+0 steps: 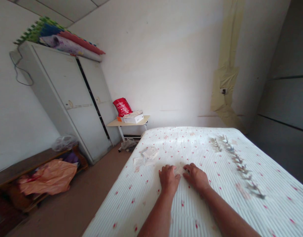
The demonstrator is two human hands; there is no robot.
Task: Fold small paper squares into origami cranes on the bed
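My left hand (pixel 169 178) and my right hand (pixel 196 177) rest low over the mattress (pixel 182 217), side by side with fingers curled. Between their fingertips is a small pale, thin piece (pixel 179 170) that looks like see-through plastic or paper; each hand grips one side of it. Beyond my left hand lie whitish packets or papers (pixel 150 152), one with printed lines. Off to the right of my right hand, a long row of small greyish figure-like items (pixel 242 168) stands on the mattress. They are too blurred to name.
At the far left corner a small table (pixel 112 123) holds a red bag (pixel 122 107) and a white box (pixel 133 118). A grey metal cabinet (pixel 60 79) stands left, with rolled mats (pixel 74 46) on top. An orange plastic bag (pixel 49 177) lies on a wooden shelf.
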